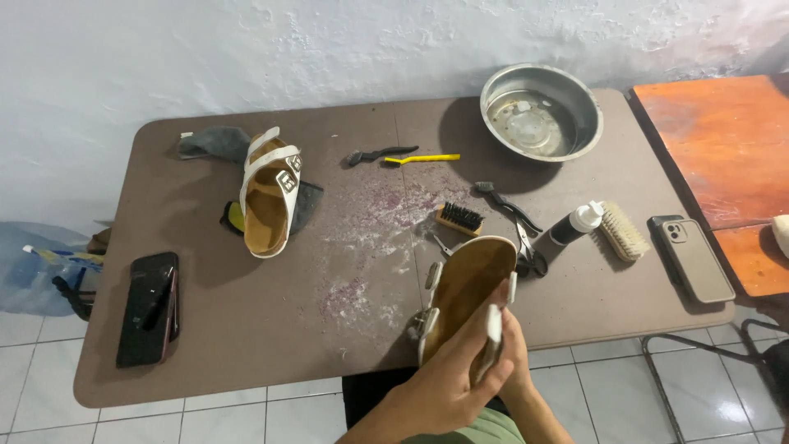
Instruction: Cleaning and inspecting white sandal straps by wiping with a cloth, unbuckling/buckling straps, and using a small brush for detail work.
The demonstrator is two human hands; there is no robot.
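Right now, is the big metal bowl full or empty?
Nearly empty. The metal bowl stands upright on the brown table, its shiny bottom showing, with only a few small bits inside; any thin water cannot be told.

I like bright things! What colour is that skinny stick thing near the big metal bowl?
The thin stick is bright yellow, seen in the head view.

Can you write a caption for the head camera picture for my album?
Hands hold a sandal above a table with brushes and a bowl.

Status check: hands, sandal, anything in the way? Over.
Left hand grips sandal, right hand behind it. Sandal tilted over table edge. Scissors and brush close beyond its toe.
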